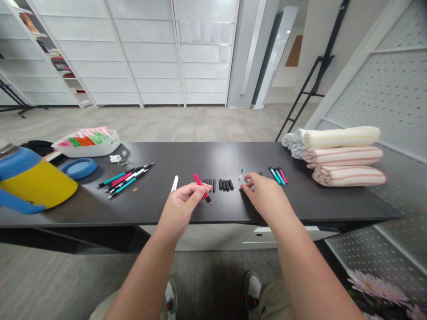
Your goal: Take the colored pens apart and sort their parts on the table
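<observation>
— What do we hold in our left hand (185,202)?
— We pinch a red pen (202,188), just above the black table (187,155), beside the row of black caps (222,184)
— And our right hand (265,194)?
— Fingertips down on small parts (246,181); grasped or not, we cannot tell. Coloured pens (278,175) lie just beyond, folded towels (345,155) farther right

one head-worn camera looks forward and down from above and behind the left hand (182,202) and right hand (263,195), close over the table (187,155), with floor (167,122) and wall (150,53) far beyond.
</observation>
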Action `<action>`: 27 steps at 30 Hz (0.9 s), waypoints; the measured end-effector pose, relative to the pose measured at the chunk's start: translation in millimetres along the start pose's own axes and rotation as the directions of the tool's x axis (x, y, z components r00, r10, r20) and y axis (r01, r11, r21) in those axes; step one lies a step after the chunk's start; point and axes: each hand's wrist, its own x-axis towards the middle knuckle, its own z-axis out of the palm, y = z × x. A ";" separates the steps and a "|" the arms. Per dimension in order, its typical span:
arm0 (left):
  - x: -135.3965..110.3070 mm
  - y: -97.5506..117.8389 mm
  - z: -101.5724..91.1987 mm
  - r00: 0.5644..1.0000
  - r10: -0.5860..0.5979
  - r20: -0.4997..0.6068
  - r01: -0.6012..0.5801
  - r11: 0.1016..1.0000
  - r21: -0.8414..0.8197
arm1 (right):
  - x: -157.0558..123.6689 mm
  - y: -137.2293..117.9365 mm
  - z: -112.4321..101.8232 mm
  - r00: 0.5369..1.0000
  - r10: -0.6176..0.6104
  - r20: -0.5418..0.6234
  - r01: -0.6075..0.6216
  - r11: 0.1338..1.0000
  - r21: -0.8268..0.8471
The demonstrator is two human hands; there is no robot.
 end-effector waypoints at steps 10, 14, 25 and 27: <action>-0.4 1.1 0.6 1.000 -0.006 0.011 0.005 1.000 0.021 | -23.5 -14.7 -20.7 0.971 -0.057 0.232 0.110 0.969 -0.221; -0.2 0.8 0.4 1.000 -0.001 0.019 0.000 1.000 0.029 | -22.9 -16.0 -15.9 0.964 -0.036 0.263 0.102 0.966 -0.238; -0.5 2.2 1.6 1.000 -0.010 0.007 0.010 1.000 0.025 | -25.7 -30.8 -20.6 0.960 0.015 0.278 0.060 0.964 -0.258; -0.4 2.0 1.4 1.000 -0.011 0.010 0.010 1.000 0.026 | -26.1 -31.3 -20.7 0.958 0.017 0.287 0.060 0.965 -0.255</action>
